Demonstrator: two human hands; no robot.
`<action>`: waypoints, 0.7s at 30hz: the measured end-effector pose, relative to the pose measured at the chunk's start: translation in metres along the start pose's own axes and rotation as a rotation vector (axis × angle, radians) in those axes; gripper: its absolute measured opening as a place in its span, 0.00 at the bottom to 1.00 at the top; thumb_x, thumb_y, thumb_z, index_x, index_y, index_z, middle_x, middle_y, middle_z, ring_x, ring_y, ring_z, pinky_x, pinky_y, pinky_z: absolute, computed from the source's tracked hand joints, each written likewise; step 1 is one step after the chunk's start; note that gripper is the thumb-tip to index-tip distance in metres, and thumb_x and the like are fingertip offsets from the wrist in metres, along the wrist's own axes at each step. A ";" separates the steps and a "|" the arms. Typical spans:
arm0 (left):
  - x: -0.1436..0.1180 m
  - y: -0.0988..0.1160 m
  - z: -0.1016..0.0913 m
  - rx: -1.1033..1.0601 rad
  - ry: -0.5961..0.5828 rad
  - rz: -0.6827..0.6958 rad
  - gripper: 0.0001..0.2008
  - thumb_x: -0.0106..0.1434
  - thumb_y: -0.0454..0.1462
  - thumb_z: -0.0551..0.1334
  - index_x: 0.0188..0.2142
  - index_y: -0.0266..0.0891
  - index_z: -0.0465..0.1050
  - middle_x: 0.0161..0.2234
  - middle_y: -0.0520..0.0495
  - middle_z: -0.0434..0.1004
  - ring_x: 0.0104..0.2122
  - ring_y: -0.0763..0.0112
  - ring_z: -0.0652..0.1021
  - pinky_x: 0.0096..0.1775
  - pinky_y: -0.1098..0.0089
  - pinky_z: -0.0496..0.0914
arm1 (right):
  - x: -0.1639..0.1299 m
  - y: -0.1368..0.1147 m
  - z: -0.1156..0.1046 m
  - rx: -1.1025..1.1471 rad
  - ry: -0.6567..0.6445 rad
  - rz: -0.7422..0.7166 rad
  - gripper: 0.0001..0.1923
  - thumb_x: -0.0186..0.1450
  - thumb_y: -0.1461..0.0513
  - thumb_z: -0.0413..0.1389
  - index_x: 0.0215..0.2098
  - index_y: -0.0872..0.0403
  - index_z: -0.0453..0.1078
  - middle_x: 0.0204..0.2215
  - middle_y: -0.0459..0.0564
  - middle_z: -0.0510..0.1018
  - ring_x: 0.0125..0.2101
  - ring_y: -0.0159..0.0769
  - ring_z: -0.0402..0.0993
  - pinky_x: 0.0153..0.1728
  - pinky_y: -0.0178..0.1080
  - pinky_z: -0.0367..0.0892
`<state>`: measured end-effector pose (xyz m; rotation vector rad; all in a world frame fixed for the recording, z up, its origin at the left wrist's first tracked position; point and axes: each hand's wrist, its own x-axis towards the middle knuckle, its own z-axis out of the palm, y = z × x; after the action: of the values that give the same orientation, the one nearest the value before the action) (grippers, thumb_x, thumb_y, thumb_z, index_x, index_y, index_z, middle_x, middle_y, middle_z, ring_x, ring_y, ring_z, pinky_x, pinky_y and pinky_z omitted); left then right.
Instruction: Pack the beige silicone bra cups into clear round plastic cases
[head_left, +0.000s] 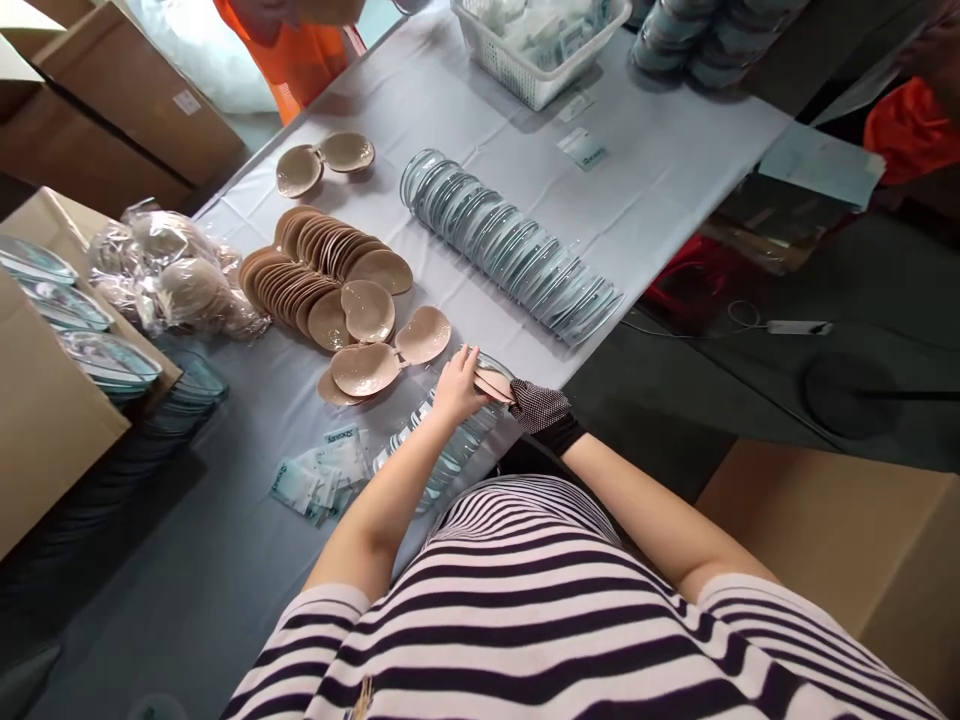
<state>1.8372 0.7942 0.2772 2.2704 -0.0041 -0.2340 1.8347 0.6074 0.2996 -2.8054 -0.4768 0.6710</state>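
Note:
My left hand (456, 385) presses down on a folded beige silicone pad (493, 384) that lies in a clear plastic case (480, 430) at the table's near edge. My right hand (541, 408), in a dark dotted glove, grips the same pad and case from the right side. Just left of my hands lies an open pair of beige pads (390, 355). Behind it a long fanned stack of beige pads (322, 270) covers the table. Small white sachets (322, 475) lie scattered by my left forearm.
A row of clear blue-tinted cases (517, 250) runs diagonally across the grey tablecloth (675, 160). A white basket (540, 45) stands at the far edge. Bagged pads (172, 270) and cardboard boxes (45, 400) are left. A person in orange (300, 50) stands opposite.

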 end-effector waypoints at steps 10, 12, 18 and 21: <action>-0.002 0.003 0.000 -0.158 0.053 -0.033 0.43 0.41 0.39 0.78 0.58 0.46 0.69 0.67 0.37 0.59 0.66 0.43 0.59 0.67 0.51 0.48 | 0.019 0.011 0.048 0.095 0.022 0.106 0.22 0.73 0.56 0.42 0.54 0.54 0.73 0.47 0.58 0.80 0.43 0.43 0.77 0.39 0.37 0.64; -0.003 0.003 0.001 -0.143 0.052 -0.025 0.43 0.42 0.40 0.78 0.59 0.46 0.69 0.67 0.37 0.58 0.67 0.43 0.58 0.67 0.50 0.47 | 0.021 0.009 0.047 0.111 -0.007 0.117 0.22 0.73 0.55 0.42 0.55 0.53 0.71 0.48 0.57 0.81 0.44 0.42 0.77 0.39 0.36 0.64; -0.006 0.004 0.002 -0.069 0.046 -0.003 0.44 0.46 0.43 0.76 0.61 0.42 0.65 0.68 0.33 0.55 0.67 0.42 0.57 0.66 0.49 0.47 | 0.021 0.002 0.032 0.229 -0.023 0.204 0.16 0.70 0.56 0.49 0.49 0.52 0.75 0.45 0.55 0.82 0.44 0.40 0.78 0.40 0.35 0.66; -0.009 0.007 0.002 -0.046 0.053 0.018 0.40 0.46 0.45 0.76 0.59 0.44 0.67 0.67 0.34 0.56 0.67 0.41 0.58 0.65 0.47 0.49 | 0.017 0.001 0.037 0.292 0.051 0.218 0.15 0.70 0.58 0.49 0.47 0.52 0.75 0.44 0.54 0.82 0.43 0.39 0.78 0.40 0.35 0.65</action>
<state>1.8288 0.7887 0.2824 2.2292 0.0082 -0.1629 1.8317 0.6173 0.2606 -2.6080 -0.0552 0.6501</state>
